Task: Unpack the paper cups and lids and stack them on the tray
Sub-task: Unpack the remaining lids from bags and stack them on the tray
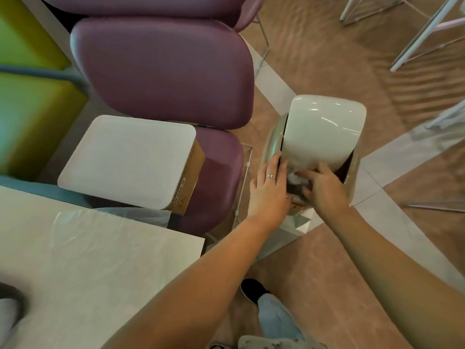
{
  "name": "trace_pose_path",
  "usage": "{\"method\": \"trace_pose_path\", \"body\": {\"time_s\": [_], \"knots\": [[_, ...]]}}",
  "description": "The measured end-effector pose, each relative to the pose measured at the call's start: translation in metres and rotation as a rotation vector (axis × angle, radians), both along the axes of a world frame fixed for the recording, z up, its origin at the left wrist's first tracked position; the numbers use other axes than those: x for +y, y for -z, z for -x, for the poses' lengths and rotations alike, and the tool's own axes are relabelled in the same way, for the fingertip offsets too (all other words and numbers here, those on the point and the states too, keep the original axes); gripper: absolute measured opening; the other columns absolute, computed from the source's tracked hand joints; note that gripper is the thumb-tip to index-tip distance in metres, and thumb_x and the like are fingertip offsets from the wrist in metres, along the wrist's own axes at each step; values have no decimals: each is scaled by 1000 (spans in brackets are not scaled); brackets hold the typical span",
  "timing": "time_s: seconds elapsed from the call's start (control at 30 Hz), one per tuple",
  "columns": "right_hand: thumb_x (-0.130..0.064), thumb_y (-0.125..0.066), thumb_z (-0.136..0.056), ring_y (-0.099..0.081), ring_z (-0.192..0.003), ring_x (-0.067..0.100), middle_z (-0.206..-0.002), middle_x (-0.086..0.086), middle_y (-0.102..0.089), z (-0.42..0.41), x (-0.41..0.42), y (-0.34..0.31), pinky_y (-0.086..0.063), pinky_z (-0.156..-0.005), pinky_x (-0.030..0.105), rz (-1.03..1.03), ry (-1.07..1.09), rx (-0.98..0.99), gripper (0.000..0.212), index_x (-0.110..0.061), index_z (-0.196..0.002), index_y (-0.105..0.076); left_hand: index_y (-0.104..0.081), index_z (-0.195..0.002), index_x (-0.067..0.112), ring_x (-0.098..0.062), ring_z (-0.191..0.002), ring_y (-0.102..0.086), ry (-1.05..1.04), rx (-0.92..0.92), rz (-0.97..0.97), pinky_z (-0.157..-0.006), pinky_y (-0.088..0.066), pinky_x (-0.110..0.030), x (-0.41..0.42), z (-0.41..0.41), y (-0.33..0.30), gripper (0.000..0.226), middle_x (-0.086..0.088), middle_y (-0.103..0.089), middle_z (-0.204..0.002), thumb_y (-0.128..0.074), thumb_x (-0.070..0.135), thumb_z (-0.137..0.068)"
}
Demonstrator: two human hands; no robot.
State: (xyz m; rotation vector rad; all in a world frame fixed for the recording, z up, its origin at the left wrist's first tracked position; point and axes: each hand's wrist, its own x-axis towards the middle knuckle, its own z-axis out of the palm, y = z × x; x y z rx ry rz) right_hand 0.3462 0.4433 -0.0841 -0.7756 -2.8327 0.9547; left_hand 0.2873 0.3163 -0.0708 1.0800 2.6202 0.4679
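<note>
A white tray (125, 159) lies empty on top of a cardboard box (192, 172), which sits on a purple chair seat. No cups or lids are in sight. To the right stands a waste bin (271, 144) with a white swing lid (324, 129) tipped open. My left hand (270, 190) rests flat with straight fingers against the bin's rim beside the opening. My right hand (323, 187) reaches into the opening, its curled fingers holding a crumpled piece of clear plastic wrap (298, 178).
Purple chairs (163, 71) fill the upper left, against a green bench. A white table (100, 285) with a clear plastic sheet (113, 220) on it is at lower left. White table legs (425, 31) stand at the upper right. My shoe and leg show below.
</note>
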Motion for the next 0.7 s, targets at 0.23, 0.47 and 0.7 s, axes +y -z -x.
{"method": "trace_pose_path", "body": {"time_s": [0.23,0.47,0.7], "knots": [[-23,-38,-101,-57,-105,29,-118,14,-60,14,1,15,-47,-86,36,-79,-125,-429,33,-10,-124,-58,-15,-150,12,-25,-143,-8,42,4,32,-109,-29,-47,-5,1,3,76,0,10,-159,-58,29,-91],[-29,-41,-100,-58,-80,23,-87,6,-63,3,-13,-5,-45,-67,35,-91,53,101,31,-9,-97,-64,-14,-150,12,-26,-145,-4,25,-59,-8,-115,-22,-47,-22,4,-5,75,-6,1,-159,-59,23,-91],[-20,-57,-93,-53,-77,11,-89,-3,-60,13,-80,-54,-41,-67,20,-18,-121,421,12,-11,-97,-64,-34,-143,11,-25,-140,-23,-197,-33,-202,-113,-29,-44,-82,8,-47,57,-7,-26,-153,-57,17,-92]]}}
